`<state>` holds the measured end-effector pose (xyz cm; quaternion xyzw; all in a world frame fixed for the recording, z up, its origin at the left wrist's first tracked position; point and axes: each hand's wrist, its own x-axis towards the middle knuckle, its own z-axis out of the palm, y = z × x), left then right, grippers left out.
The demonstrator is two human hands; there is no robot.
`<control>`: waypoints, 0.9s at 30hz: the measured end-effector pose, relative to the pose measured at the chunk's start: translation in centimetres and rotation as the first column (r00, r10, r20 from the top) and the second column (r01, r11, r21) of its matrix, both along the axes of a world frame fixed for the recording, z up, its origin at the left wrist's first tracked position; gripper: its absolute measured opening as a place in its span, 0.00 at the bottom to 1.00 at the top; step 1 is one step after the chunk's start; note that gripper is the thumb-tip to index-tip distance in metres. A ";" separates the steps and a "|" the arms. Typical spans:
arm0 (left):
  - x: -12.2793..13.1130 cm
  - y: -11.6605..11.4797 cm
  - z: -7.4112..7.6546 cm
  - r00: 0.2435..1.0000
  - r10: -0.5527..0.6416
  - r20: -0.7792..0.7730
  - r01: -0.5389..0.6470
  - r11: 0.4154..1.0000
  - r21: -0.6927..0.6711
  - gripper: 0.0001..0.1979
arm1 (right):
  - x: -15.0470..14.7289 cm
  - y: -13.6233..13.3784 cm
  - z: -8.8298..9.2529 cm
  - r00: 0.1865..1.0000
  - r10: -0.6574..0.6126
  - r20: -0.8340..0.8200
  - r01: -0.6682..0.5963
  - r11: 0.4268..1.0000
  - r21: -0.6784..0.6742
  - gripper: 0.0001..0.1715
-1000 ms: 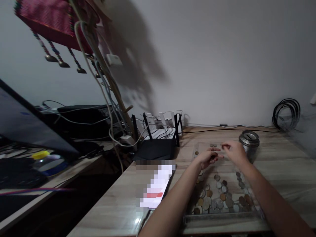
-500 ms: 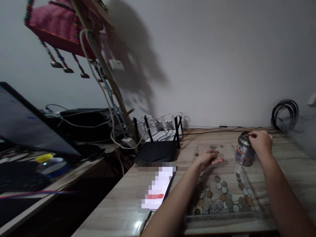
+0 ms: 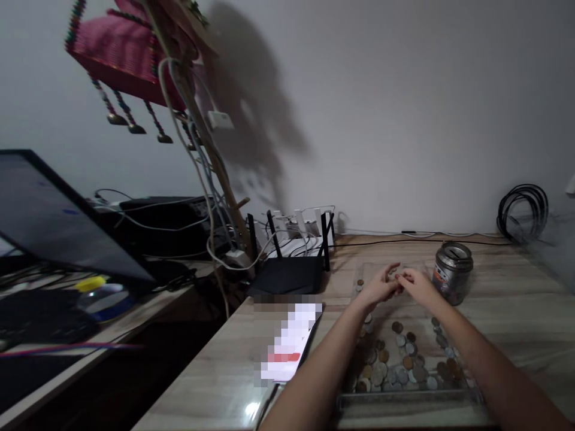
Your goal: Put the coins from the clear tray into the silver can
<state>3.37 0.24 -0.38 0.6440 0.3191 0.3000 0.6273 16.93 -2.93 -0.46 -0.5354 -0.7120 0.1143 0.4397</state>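
My left hand (image 3: 381,288) is cupped over the far part of a clear plastic tray (image 3: 404,395), with small coins partly showing in its fingers. Against those fingers, my right hand (image 3: 417,284) pinches at a coin, mostly hidden by the fingertips. Many loose coins (image 3: 377,374), silver and brass coloured, lie spread in the near half of the tray. Just right of the hands stands an upright silver can (image 3: 453,272) with a slot in its lid; neither hand touches it.
A phone (image 3: 291,347) with a lit screen lies left of the tray. Behind it sit a black router (image 3: 287,275) and tangled cables. A coil of black cable (image 3: 522,211) leans on the wall at right. A laptop (image 3: 67,221) stands at far left.
My right hand has left the can's lid and moved left to meet my left hand. The left hand stays over the tray, its fingers now more raised. The view has shifted slightly.
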 end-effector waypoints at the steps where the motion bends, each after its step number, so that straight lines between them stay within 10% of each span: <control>1: 0.1 -0.2 0.1 1.000 0.004 -0.022 -0.003 0.999 0.044 0.32 | 0.0 0.2 -0.2 0.999 0.050 -0.020 -0.051 0.997 -0.050 0.15; 6: 0.4 -0.6 0.1 0.994 -0.058 -0.092 0.056 0.998 -0.020 0.22 | 2.4 0.4 0.7 0.993 0.070 -0.098 -0.078 0.993 -0.087 0.14; 11: 0.2 0.1 0.0 0.995 0.041 -0.096 -0.065 0.963 -0.261 0.17 | 5.7 -0.4 2.8 0.917 -0.338 -0.212 0.385 0.888 0.251 0.14; 16: 0.2 0.3 0.0 0.995 0.068 -0.071 -0.085 0.957 -0.279 0.17 | 9.2 -0.4 3.4 0.805 -0.399 -0.438 0.527 0.820 0.222 0.18; 24: 0.3 0.3 0.0 0.993 0.105 -0.047 -0.115 0.944 -0.309 0.19 | 10.4 -0.9 3.5 0.618 -0.786 -0.020 0.768 0.599 0.224 0.17; 27: 0.4 0.5 -0.1 0.992 0.127 0.004 -0.118 0.932 -0.344 0.18 | 10.5 -1.0 3.5 0.589 -0.798 0.126 0.756 0.600 0.262 0.15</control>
